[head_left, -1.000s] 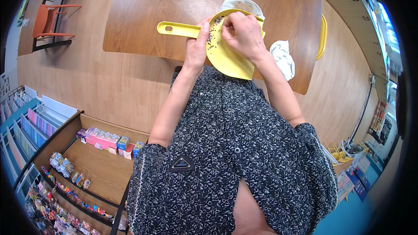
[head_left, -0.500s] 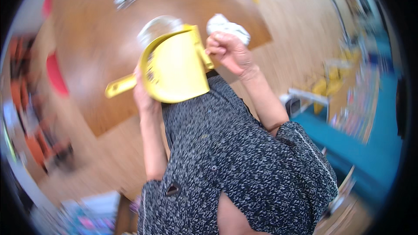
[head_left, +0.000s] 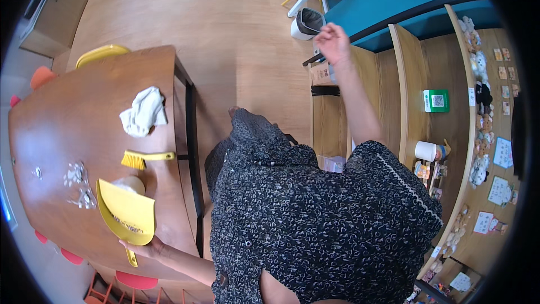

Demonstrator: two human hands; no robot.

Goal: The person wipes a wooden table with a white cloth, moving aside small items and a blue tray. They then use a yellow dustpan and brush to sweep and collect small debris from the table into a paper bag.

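Swung away from the yellow dustpan [head_left: 128, 205] since the earlier frame, the right hand [head_left: 332, 43] is stretched out toward a white, dark-lined waste bin [head_left: 301, 30], its fingers loosely curled; whether anything is pinched in them cannot be told. By the left hand [head_left: 148, 249] the dustpan is gripped near its handle and held over the brown wooden table [head_left: 62, 118], with dark bits [head_left: 128, 225] gathered inside. Beyond it, a yellow-bristled hand brush [head_left: 152, 156] and a crumpled white cloth [head_left: 143, 112] are seen on the tabletop.
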